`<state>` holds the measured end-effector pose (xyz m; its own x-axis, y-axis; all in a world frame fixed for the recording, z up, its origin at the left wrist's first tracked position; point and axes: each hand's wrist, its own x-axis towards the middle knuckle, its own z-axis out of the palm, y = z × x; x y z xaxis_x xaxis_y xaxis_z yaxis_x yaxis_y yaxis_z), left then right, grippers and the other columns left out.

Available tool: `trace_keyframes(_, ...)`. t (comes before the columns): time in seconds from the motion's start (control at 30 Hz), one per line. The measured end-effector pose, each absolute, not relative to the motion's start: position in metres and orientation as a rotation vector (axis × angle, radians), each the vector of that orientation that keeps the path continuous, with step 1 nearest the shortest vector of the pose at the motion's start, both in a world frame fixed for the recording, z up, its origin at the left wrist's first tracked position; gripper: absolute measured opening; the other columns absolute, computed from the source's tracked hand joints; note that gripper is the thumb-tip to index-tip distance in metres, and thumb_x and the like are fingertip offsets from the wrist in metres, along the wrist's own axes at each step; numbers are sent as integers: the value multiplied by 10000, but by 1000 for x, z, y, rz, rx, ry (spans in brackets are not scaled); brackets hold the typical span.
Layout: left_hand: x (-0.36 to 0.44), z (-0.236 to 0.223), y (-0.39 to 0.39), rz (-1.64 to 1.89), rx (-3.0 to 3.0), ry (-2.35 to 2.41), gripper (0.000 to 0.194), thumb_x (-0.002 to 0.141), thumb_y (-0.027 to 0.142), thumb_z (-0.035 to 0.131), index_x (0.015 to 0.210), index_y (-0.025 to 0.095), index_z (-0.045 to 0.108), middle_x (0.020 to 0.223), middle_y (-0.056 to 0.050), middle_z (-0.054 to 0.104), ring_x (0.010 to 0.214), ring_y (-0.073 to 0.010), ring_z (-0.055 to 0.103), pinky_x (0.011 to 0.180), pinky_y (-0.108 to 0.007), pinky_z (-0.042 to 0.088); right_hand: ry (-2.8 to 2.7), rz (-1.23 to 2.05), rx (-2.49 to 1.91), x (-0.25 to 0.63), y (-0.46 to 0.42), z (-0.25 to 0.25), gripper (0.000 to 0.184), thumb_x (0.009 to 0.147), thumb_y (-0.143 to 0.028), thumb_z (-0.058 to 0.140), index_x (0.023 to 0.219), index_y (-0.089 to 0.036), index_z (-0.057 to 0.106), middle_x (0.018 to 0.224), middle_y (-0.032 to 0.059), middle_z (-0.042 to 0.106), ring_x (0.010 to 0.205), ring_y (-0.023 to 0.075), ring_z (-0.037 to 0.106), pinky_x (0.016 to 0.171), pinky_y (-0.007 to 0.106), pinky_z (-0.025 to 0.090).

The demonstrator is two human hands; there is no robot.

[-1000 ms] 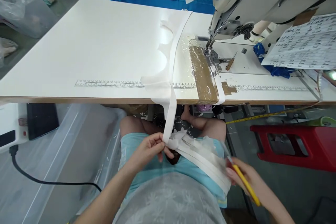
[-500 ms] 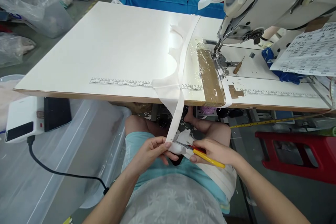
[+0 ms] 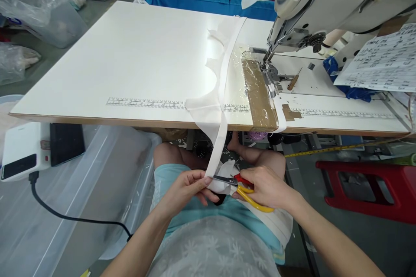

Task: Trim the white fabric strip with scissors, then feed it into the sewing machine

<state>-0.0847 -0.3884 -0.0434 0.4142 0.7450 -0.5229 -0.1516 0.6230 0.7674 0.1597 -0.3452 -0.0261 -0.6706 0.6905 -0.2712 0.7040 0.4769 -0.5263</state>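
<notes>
A long white fabric strip (image 3: 218,143) runs across the table and hangs over its front edge down to my lap. My left hand (image 3: 191,187) pinches the strip's lower end between thumb and fingers. In my right hand (image 3: 264,186) is a pair of scissors (image 3: 250,199) with one red and one yellow handle. Their blades point left and reach the fabric right beside my left fingertips. More white cloth lies over my lap under the scissors, partly hidden by my hands.
On the white table (image 3: 139,60) stands a sewing machine (image 3: 302,17), with a wooden-handled awl (image 3: 294,80) near its needle. A clear plastic bin (image 3: 110,181) with a power bank (image 3: 26,149) and cable is at left. A red stool (image 3: 370,166) stands at right.
The scissors have turned slightly in my right hand, the yellow handle now lower and the blades at a flatter angle. My left hand still holds the strip in about the same place.
</notes>
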Motion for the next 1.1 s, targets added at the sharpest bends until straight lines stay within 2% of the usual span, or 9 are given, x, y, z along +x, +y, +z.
trace_keyframes(0.13,-86,-46,-389,604,697,997,410,812,540,697,816,132,655,700,-101,740,697,-227,726,545,-235,519,2674,-953,1255,161,-346,-27,504,885,-599,550,601,-213,393,543,-21,464,461,111,361,490,286,153)
trace_keyframes(0.33,-83,-48,-387,583,684,1000,417,777,543,727,826,136,646,687,-88,731,687,-228,724,541,-234,515,2725,-837,1270,153,-345,-32,482,863,-633,558,647,-211,474,589,1,523,505,135,441,493,284,155)
trace_keyframes(0.47,-85,-49,-388,551,720,1025,436,811,579,667,824,146,618,685,-95,725,702,-228,716,578,-251,523,2717,-880,1276,153,-345,-40,495,899,-617,507,624,-210,452,576,3,517,500,132,431,496,278,169)
trace_keyframes(0.57,-97,-48,-385,481,906,1112,463,864,584,591,1055,163,614,932,-117,734,743,-218,697,594,-276,523,2670,-956,1360,162,-354,-45,507,877,-617,541,605,-220,380,555,-18,461,484,123,387,499,274,181)
trace_keyframes(0.67,-110,-45,-372,601,1264,1463,519,898,535,553,1298,207,516,1168,-123,643,839,-220,650,660,-314,514,2625,-1106,1496,171,-369,-48,522,853,-589,588,611,-227,300,554,-41,401,487,113,352,496,263,204)
trace_keyframes(0.8,-102,-41,-341,962,1710,1771,456,884,458,580,1242,175,569,1198,-134,568,1119,-285,535,927,-393,455,2535,-1308,1634,177,-390,-49,455,855,-492,618,648,-226,313,596,-43,416,525,117,379,487,244,237)
trace_keyframes(0.87,-90,-40,-330,1013,1764,1655,344,884,434,584,1116,183,627,1135,-110,593,1096,-272,537,930,-368,448,2521,-1370,1691,179,-397,-49,430,860,-479,612,664,-227,323,612,-43,419,543,121,387,491,240,258)
trace_keyframes(0.93,-82,-45,-328,1000,1635,1520,278,912,438,534,935,185,646,921,-63,625,901,-221,583,803,-301,471,2497,-1427,1773,184,-403,-48,426,873,-489,593,673,-228,322,624,-40,425,557,125,396,503,239,283)
trace_keyframes(1.1,-114,-92,-362,836,1120,1714,390,890,535,450,792,184,586,614,-4,563,574,-167,525,549,-245,411,2416,-1553,1969,217,-413,-49,397,906,-521,530,684,-214,412,637,-26,456,576,128,415,539,243,330)
